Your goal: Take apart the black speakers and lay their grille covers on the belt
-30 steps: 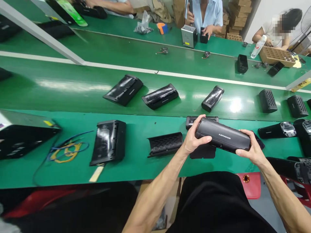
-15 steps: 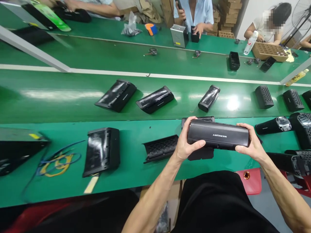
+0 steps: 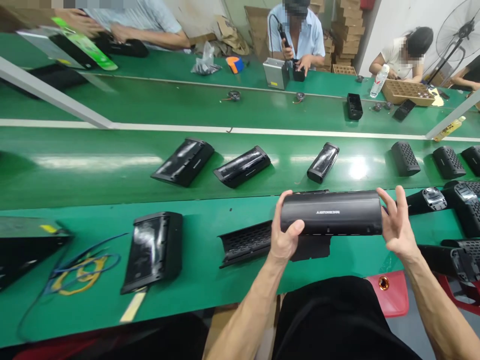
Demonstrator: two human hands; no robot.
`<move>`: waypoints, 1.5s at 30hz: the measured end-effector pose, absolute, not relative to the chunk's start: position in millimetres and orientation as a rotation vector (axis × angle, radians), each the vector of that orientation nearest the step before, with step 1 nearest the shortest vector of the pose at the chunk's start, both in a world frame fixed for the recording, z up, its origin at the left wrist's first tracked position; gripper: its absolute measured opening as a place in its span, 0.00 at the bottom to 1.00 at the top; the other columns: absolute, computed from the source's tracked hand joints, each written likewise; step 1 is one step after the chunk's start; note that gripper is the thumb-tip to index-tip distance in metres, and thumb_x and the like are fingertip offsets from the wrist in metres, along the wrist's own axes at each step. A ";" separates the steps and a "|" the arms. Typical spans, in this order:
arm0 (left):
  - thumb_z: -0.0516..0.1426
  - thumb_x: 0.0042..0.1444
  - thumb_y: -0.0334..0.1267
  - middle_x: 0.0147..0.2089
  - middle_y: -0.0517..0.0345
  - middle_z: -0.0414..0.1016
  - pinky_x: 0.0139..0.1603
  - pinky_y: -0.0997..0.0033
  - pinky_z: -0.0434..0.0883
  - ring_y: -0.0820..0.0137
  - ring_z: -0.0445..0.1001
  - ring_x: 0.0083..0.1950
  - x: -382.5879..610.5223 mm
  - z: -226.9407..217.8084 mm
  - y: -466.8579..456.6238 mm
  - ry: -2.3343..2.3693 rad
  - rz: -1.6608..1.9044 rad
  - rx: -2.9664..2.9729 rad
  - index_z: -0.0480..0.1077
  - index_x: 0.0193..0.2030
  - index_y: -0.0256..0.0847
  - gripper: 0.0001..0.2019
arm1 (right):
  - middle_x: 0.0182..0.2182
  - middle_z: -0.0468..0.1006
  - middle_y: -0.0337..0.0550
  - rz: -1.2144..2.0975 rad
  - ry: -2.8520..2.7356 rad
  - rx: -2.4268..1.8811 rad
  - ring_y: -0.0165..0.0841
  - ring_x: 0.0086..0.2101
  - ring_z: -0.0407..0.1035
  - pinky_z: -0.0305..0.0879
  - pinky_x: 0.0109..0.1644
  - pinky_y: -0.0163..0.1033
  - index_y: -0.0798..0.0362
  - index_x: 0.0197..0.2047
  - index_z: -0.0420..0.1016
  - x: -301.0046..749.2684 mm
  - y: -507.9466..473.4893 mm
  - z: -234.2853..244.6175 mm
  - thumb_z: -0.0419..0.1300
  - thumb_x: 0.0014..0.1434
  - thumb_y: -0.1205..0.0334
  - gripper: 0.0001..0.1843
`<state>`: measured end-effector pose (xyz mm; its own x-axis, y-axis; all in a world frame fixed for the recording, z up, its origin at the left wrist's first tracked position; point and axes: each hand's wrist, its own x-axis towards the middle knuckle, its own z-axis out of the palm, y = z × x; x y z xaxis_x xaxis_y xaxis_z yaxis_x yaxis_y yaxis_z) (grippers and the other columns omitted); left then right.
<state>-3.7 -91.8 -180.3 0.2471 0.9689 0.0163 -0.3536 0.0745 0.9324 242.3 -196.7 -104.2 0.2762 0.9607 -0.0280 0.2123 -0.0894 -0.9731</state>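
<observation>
My left hand (image 3: 283,230) grips one end of a long black speaker casing (image 3: 332,220) with pale lettering on its side, thumb in front and fingers behind. The casing is held level above the bench. At its other end, my right hand (image 3: 399,225) is open, fingers spread and pointing up; whether the palm touches the casing cannot be made out. Behind and beneath the casing, a black part (image 3: 311,248) shows only partly. To the left of my left hand lies a perforated black grille (image 3: 245,242) on the green bench.
Another black casing (image 3: 153,252) rests on the bench, left, near tangled cables (image 3: 84,274). Several casings, including one glossy one (image 3: 242,166), lie on the green belt (image 3: 112,185). More black units (image 3: 427,200) crowd the right. Co-workers sit across the line; a slanted white post (image 3: 56,95) rises left.
My right hand has loosened from the casing, its fingers opening upward. The casing has turned more level, still in my left hand. The camera view has tilted up slightly.
</observation>
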 end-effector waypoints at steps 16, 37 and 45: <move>0.77 0.41 0.55 0.69 0.42 0.70 0.61 0.51 0.74 0.48 0.75 0.60 -7.7 -212.7 -122.8 0.635 0.645 1.052 0.58 0.78 0.48 0.59 | 0.60 0.76 0.61 0.551 -2.198 -2.032 0.63 0.57 0.72 0.71 0.60 0.69 0.47 0.77 0.63 229.2 -209.0 -105.5 0.77 0.49 0.53 0.55; 0.72 0.44 0.54 0.68 0.49 0.69 0.64 0.55 0.68 0.50 0.71 0.62 -24.1 -223.7 -141.2 0.751 0.755 1.002 0.65 0.70 0.47 0.46 | 0.70 0.64 0.55 1.022 -1.122 -1.861 0.55 0.65 0.65 0.66 0.68 0.56 0.44 0.72 0.58 246.4 -284.0 -142.3 0.75 0.50 0.32 0.56; 0.72 0.45 0.53 0.68 0.49 0.69 0.70 0.51 0.66 0.49 0.71 0.64 -32.8 -243.0 -164.4 0.796 0.642 0.823 0.61 0.74 0.49 0.49 | 0.68 0.63 0.54 1.402 -0.948 -1.826 0.52 0.64 0.65 0.65 0.67 0.54 0.43 0.76 0.52 248.6 -293.9 -143.0 0.75 0.50 0.32 0.60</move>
<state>-32.8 -164.4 -243.0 0.5480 0.7561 -0.3577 -0.1902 0.5291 0.8269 248.6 -293.9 -143.0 0.1706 0.8429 -0.5102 0.1595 -0.5346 -0.8299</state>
